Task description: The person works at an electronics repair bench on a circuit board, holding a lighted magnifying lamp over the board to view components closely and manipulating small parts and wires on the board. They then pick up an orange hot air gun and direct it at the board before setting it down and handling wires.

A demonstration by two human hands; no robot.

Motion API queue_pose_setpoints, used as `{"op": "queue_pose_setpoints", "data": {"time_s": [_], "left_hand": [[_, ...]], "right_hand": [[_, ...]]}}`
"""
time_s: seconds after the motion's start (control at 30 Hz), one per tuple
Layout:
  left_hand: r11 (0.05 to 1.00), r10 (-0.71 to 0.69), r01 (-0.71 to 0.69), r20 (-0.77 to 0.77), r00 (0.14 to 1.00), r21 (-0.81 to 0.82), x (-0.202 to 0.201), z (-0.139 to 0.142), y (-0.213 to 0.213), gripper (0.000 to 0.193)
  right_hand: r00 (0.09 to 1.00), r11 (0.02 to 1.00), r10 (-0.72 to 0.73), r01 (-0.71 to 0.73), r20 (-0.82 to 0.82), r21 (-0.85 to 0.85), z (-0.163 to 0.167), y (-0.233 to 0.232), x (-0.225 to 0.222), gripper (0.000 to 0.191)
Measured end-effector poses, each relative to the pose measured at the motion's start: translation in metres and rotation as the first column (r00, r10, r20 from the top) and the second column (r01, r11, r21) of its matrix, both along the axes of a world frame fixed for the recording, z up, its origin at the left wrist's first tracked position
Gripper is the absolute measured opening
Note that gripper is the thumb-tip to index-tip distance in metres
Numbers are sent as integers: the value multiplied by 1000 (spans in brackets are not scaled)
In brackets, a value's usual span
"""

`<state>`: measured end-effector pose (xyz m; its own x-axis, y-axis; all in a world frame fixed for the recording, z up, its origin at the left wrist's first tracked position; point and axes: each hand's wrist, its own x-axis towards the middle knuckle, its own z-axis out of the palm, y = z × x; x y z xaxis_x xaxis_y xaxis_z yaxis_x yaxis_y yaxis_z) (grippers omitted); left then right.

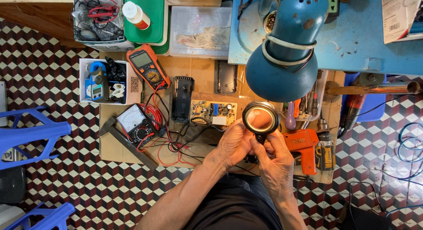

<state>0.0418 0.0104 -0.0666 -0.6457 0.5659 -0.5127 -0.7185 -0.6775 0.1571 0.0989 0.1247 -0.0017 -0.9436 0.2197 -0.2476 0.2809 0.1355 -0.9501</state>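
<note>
Above a cluttered floor mat, the left hand [235, 144] and right hand [275, 161] both grip a round magnifier [261, 118] by its dark handle; its lens looks fragile, light, rigid.

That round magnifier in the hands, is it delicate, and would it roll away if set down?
The magnifier probably has a glass lens, so likely fragile if dropped. Its round rim might roll, though the black handle that the left hand and right hand grip would likely stop it. It looks small, so probably light.
</note>
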Motion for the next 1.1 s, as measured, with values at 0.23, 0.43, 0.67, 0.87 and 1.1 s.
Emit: {"op": "queue_pose_setpoints", "data": {"time_s": [0.23, 0.43, 0.67, 0.87, 1.1], "left_hand": [[1000, -3, 3, -31, 1000, -4, 1, -2, 0, 31], [1000, -12, 12, 0, 1000, -18, 0, 2, 1, 36], [1000, -9, 9, -31, 999, -1, 0, 4, 0, 36], [1000, -28, 28, -43, 999, -6, 0, 9, 1, 34], [999, -35, 35, -48, 998, -6, 0, 8, 3, 36]], "right_hand": [[1000, 1000, 11, -11, -6, 4, 0, 2, 0, 36], [1000, 999, 7, -7, 0, 45, -2, 2, 1, 35], [1000, 999, 9, -9, 1, 49, -1, 2, 2, 34], [1000, 1000, 1, -1, 5, -7, 2, 2, 1, 34], [1000, 998, 15, -16, 12, 60, 2, 6, 0, 34]]}}
